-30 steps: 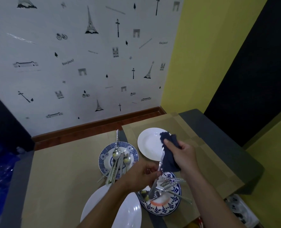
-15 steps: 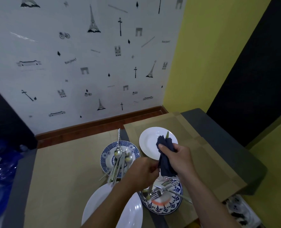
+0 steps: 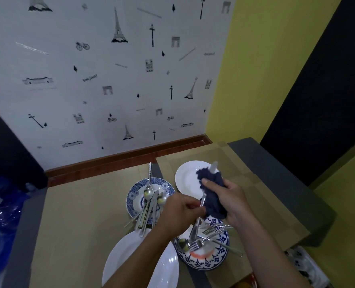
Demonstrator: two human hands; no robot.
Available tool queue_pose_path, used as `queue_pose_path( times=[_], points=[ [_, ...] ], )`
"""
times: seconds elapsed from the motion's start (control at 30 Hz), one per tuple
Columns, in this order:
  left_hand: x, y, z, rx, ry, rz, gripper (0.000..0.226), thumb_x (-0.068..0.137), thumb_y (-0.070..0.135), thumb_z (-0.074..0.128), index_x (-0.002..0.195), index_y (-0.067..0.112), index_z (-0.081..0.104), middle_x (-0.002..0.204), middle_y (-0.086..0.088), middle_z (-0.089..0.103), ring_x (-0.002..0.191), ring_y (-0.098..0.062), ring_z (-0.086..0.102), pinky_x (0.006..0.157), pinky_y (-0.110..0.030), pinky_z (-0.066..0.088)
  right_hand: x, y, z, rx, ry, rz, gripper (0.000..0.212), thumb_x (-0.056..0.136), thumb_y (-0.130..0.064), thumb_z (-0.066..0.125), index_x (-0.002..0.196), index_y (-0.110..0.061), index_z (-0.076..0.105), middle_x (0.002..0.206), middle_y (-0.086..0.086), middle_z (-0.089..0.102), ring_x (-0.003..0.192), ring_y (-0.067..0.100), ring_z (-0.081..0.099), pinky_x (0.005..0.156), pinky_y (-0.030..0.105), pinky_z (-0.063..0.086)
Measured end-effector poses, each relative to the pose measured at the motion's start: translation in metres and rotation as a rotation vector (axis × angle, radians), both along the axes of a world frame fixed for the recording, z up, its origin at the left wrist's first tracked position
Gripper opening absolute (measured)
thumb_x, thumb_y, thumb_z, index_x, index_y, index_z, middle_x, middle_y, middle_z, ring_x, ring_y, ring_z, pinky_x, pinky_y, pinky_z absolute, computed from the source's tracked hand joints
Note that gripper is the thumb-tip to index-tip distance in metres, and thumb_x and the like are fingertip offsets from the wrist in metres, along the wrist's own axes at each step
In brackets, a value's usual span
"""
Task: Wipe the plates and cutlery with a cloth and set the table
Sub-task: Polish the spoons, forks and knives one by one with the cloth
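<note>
Since a moment ago the dark blue cloth [image 3: 212,204] has slid down the knife [image 3: 213,168], so more of the shiny tip now pokes out above it, and the two hands have come closer together. The right hand [image 3: 229,196] has a tight grip, with its fingers curled round the cloth and the cloth wrapped round the blade. I think that is so both sides get rubbed at once. The left hand [image 3: 180,213] has its grip closed on the lower part of the knife, pinching it to keep it steady while the cloth rubs. The knife is held up in the air, slanting, in the middle of the frame, just above the blue patterned plate [image 3: 214,262] at the lower middle. That plate holds a heap of forks [image 3: 209,235], and I guess these wait their turn. Another blue plate [image 3: 134,196], a bit to the left, holds spoons and other cutlery [image 3: 149,204]; I cannot tell if those are wiped. A small white plate [image 3: 184,175] sits on the mat behind the cloth, and a big white plate [image 3: 135,256] lies at the bottom under the left arm. All the plates stand on the bench [image 3: 78,215]. The table does not look set yet.
</note>
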State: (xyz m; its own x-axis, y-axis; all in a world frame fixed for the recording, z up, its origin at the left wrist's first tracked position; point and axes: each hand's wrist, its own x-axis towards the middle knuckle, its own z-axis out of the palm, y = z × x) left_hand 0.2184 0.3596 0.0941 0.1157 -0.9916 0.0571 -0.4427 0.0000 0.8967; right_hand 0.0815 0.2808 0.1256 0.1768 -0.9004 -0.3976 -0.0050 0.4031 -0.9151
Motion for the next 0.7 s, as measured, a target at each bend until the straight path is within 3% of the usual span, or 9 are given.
queue_pose_path(
  times=[0.1, 0.27, 0.33, 0.53, 0.7],
  points=[
    [0.002, -0.001, 0.001, 0.022, 0.024, 0.007, 0.011, 0.086, 0.015, 0.073, 0.078, 0.011, 0.079, 0.062, 0.005, 0.072, 0.054, -0.01, 0.068, 0.057, -0.027, 0.057, 0.0, 0.006, -0.005, 0.029, 0.026, 0.09, 0.023, 0.079, -0.011, 0.086, 0.099, -0.005, 0.078, 0.087, 0.015, 0.079, 0.073, 0.028, 0.072, 0.068, 0.038, 0.059],
    [-0.002, 0.005, 0.0, 0.05, 0.047, -0.062, 0.007, 0.087, 0.017, 0.076, 0.086, 0.024, 0.078, 0.06, 0.017, 0.068, 0.054, -0.002, 0.067, 0.057, -0.015, 0.052, 0.001, 0.002, -0.013, -0.097, -0.059, -0.166, 0.011, 0.09, -0.02, 0.078, 0.095, -0.011, 0.08, 0.093, 0.011, 0.08, 0.087, 0.025, 0.075, 0.084, 0.039, 0.058],
    [-0.005, 0.006, 0.003, 0.046, 0.047, -0.056, 0.01, 0.087, 0.018, 0.076, 0.083, 0.027, 0.077, 0.06, 0.019, 0.068, 0.055, -0.002, 0.067, 0.057, -0.017, 0.053, 0.0, 0.003, -0.016, -0.113, -0.029, -0.132, 0.013, 0.094, -0.022, 0.074, 0.097, -0.01, 0.079, 0.093, 0.008, 0.08, 0.09, 0.025, 0.075, 0.085, 0.04, 0.057],
    [-0.006, 0.005, -0.001, 0.035, 0.079, 0.084, 0.007, 0.083, 0.012, 0.078, 0.077, 0.009, 0.079, 0.062, 0.004, 0.072, 0.052, -0.007, 0.067, 0.054, -0.02, 0.053, -0.013, 0.011, -0.014, -0.026, 0.095, 0.211, 0.009, 0.089, -0.014, 0.078, 0.097, -0.01, 0.079, 0.092, 0.015, 0.079, 0.083, 0.028, 0.074, 0.083, 0.042, 0.058],
    [-0.003, 0.003, 0.007, 0.19, 0.252, 0.089, 0.015, 0.088, 0.028, 0.074, 0.093, 0.015, 0.079, 0.077, 0.001, 0.077, 0.069, -0.014, 0.072, 0.065, -0.024, 0.058, -0.016, 0.009, -0.017, -0.065, 0.081, 0.122, 0.008, 0.091, -0.013, 0.076, 0.096, -0.007, 0.079, 0.09, 0.015, 0.079, 0.087, 0.032, 0.076, 0.086, 0.046, 0.059]
  ],
)
